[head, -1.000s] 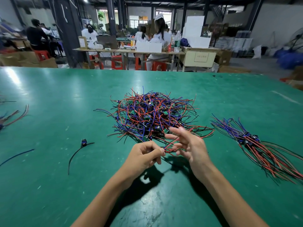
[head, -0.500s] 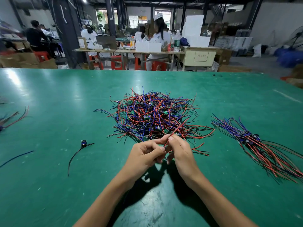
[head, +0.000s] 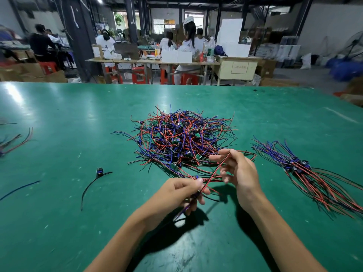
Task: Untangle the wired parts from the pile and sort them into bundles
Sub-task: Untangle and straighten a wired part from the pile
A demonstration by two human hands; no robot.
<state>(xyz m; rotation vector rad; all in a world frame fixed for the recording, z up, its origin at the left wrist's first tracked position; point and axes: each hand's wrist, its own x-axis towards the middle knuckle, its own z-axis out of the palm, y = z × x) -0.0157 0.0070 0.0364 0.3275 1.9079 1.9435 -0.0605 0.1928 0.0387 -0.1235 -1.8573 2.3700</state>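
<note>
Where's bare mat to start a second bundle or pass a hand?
Free: the green mat near-left, between the lone black-wired part and the left hand; also the far mat behind the tangled pile of red and blue wired parts. Crowded: the narrow strip between that pile and the sorted bundle, where the right hand works a red wire.

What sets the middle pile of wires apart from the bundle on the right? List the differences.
The pile is a tangle, its wires looping every way; the bundle lies combed, its wires running roughly parallel. The pile is rounded and heaped; the bundle is long and flat, fanned at both ends. Small parts are scattered through the pile; in the bundle they cluster in the middle. Both hold red, blue and black wires and rest on the green table.
</note>
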